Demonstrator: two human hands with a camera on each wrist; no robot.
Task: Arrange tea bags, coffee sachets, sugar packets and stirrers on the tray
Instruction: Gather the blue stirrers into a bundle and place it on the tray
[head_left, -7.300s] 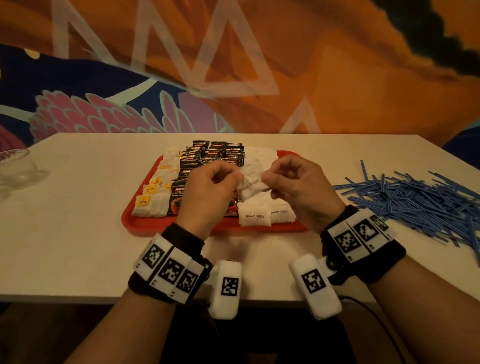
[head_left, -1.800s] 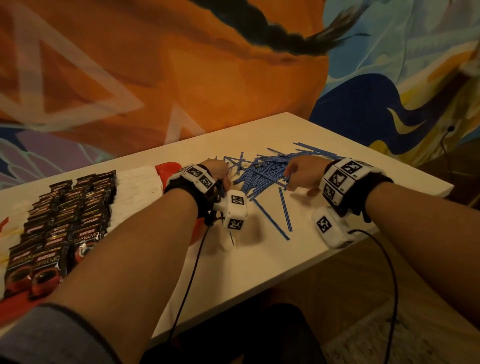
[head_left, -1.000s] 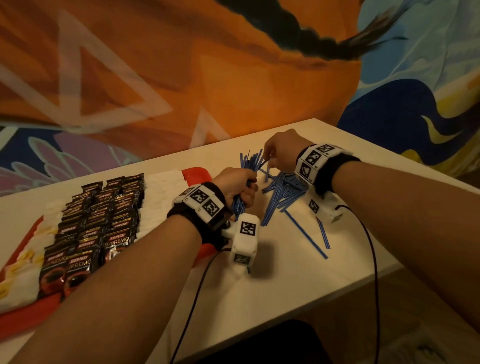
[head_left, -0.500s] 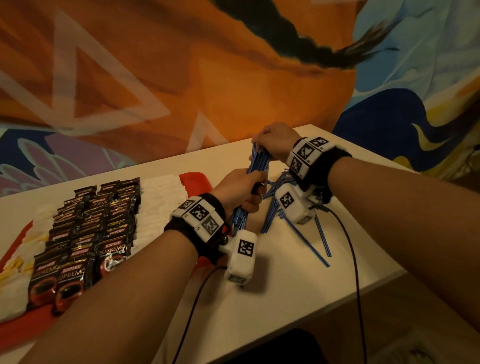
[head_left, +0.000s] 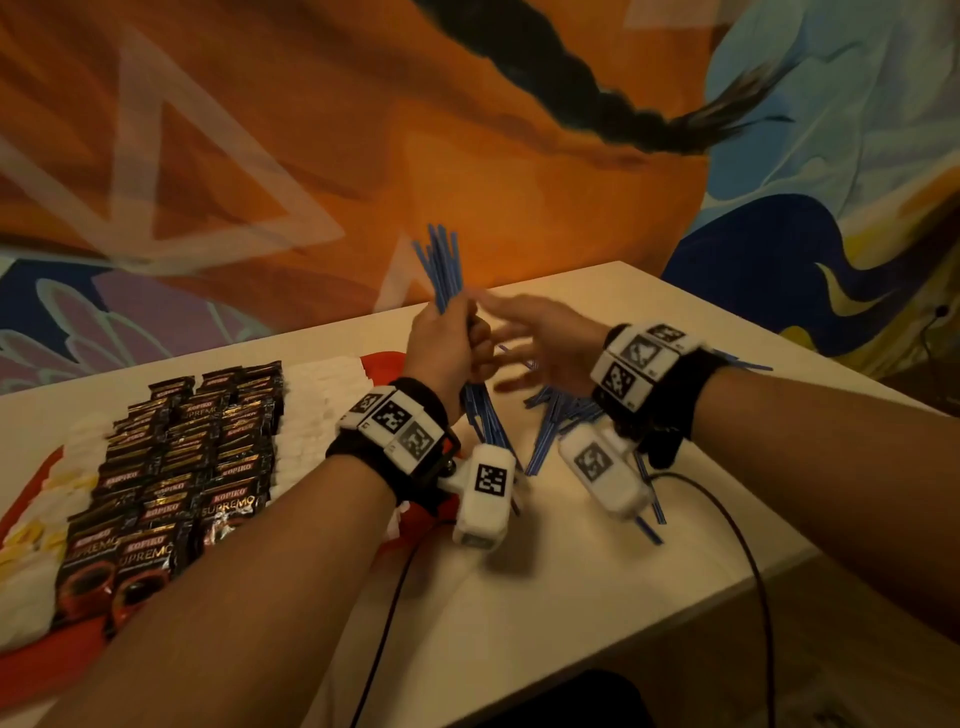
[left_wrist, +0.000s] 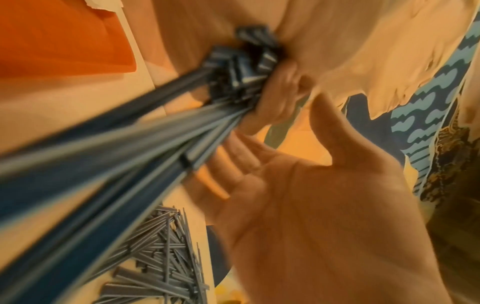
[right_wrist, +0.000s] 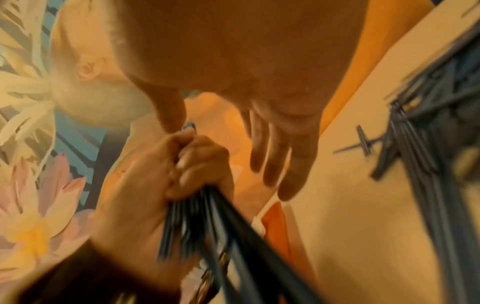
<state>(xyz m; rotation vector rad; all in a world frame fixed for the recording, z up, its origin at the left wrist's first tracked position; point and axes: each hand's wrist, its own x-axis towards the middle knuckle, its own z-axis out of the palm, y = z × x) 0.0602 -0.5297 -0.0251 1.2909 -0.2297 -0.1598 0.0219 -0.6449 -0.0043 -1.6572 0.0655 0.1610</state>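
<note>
My left hand (head_left: 447, 340) grips a bundle of blue stirrers (head_left: 441, 265) upright above the table; the bundle (left_wrist: 145, 131) fans out below the fist (right_wrist: 179, 172). My right hand (head_left: 524, 338) is just to its right, blurred, with straight spread fingers (right_wrist: 285, 164) and nothing in it; its bare palm (left_wrist: 319, 216) faces the bundle. More loose stirrers (head_left: 558, 415) lie in a heap (left_wrist: 158, 246) on the table under the right wrist. The red tray (head_left: 382, 361) on the left holds rows of dark coffee sachets (head_left: 197, 447), white sugar packets (head_left: 317, 405) and tea bags (head_left: 36, 530).
The white table (head_left: 571, 582) ends close at the front and at the right. A painted wall (head_left: 363, 156) stands directly behind it. Black cables (head_left: 748, 545) run from both wrist cameras over the front edge.
My left hand has lifted the stirrer bundle higher and more upright. My right hand has let go of the bundle's top and opened beside it.
</note>
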